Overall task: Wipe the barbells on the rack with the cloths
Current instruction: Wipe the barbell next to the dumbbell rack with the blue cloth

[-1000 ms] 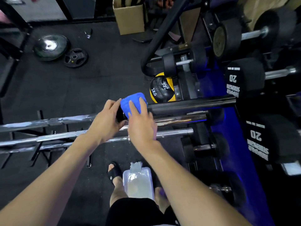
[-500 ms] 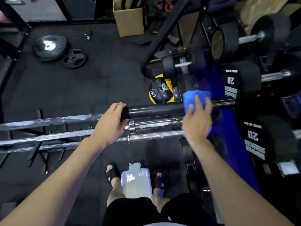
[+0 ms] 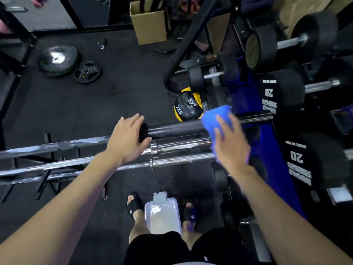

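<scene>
A dark barbell sleeve (image 3: 175,128) lies across the rack, above two chrome barbells (image 3: 177,146). My right hand (image 3: 231,148) holds a blue cloth (image 3: 214,119) wrapped over the sleeve, a little left of its free end; the hand is blurred by motion. Part of the cloth hangs below my palm. My left hand (image 3: 126,138) rests on the black collar (image 3: 143,131) at the sleeve's inner end, fingers stretched over it and thumb beneath.
Black 20 dumbbells (image 3: 280,92) fill the blue rack (image 3: 246,96) at right. A yellow-black 2KG ball (image 3: 186,108) lies behind the sleeve. Weight plates (image 3: 57,60) and a cardboard box (image 3: 150,25) sit on the floor. A translucent tub (image 3: 162,217) stands between my feet.
My right hand slid the blue cloth from the collar rightwards along the dark sleeve, then slightly back left. My left hand stayed at the collar and its fingers straightened.
</scene>
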